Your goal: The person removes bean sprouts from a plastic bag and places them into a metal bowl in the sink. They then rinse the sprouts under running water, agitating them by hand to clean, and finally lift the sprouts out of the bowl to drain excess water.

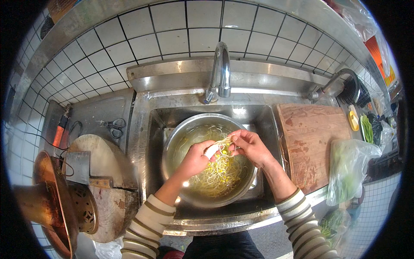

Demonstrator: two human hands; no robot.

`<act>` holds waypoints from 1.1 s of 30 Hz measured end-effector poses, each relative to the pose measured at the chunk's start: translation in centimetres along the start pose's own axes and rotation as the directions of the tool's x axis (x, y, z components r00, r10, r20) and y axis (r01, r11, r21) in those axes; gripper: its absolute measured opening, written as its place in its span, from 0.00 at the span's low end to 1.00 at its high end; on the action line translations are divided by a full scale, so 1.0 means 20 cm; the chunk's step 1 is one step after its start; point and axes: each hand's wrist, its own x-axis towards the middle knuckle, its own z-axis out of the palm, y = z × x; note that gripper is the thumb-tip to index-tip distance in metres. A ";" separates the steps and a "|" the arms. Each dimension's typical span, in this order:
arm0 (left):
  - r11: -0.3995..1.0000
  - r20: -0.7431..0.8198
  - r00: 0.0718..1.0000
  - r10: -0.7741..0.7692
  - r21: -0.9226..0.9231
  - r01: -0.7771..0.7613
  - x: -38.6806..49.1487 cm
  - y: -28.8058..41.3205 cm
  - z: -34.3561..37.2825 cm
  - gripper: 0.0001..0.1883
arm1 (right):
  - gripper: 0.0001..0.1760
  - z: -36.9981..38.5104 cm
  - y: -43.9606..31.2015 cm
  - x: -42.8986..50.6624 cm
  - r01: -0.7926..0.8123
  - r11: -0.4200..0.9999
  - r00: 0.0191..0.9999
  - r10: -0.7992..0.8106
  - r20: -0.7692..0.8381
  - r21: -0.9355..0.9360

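Note:
Both hands are above a round metal basin (210, 204) that stands in a stainless-steel sink (155, 129). Water fills the basin, and many yellow-headed bean sprouts (223, 174) float in it. Between the thumb and fingers of my left hand (197, 158) is one end of a small bunch of sprouts (223, 142). Something white lies along that hand's fingers; whether it is a finger wrap or stems I cannot tell. My right hand (252, 147) pinches the bunch's other end, with stems hanging below its fingers.
A chrome faucet (223, 68) arches behind the basin. On the left are a cleaver (79, 166) on a round wooden chopping block (121, 168), scissors (115, 128) and a copper-coloured pot (48, 207). A wooden board (313, 145) and a plastic bag (347, 168) lie to the right.

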 end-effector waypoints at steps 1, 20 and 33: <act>1.000 -0.006 1.000 0.006 -0.003 -0.006 0.00 0.00 0.00 0.14 | 0.12 0.02 -0.02 -0.01 0.024 0.999 1.000 -0.024 0.006 0.023; 0.995 0.023 1.000 0.004 0.095 -0.006 0.05 -0.02 0.03 0.10 | 0.07 0.06 -0.12 -0.02 0.124 0.876 0.991 -0.089 0.096 -0.465; 0.804 0.081 0.997 -0.009 0.593 -0.041 0.03 0.13 0.07 0.15 | 0.09 0.04 -0.06 -0.06 0.438 0.216 0.869 -0.348 0.351 -0.872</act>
